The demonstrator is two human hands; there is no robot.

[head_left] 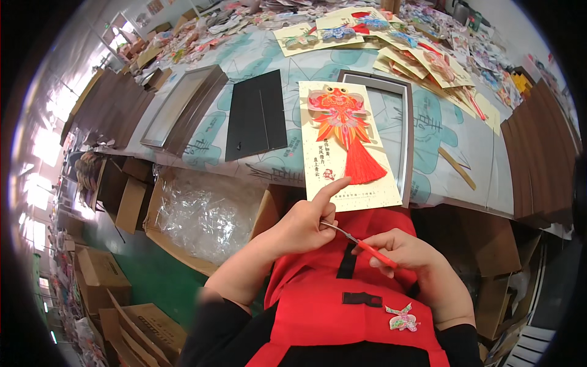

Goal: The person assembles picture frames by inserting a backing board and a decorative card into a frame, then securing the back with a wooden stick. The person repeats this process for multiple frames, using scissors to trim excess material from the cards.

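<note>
A cream card (313, 131) lies near the table's front edge, bearing a red and orange fish-shaped ornament (340, 113) with a red tassel (362, 164). The index finger of my left hand (306, 225) reaches onto the card beside the tassel's lower end. Its other fingers are curled in, and what they may pinch is hidden. My right hand (403, 249) grips red-handled scissors (374, 252), held above my red apron. Their slim metal end reaches to my left hand's curled fingers. Partly beneath the card is an open grey frame (404, 134).
Left of the card lies a black backing board (257, 116), then stacked frames (183, 107). More cards with ornaments (437, 64) overlap at the back right. A wooden strip (457, 167) is on the right. Below the table's left edge stands a carton (183, 254) of clear plastic.
</note>
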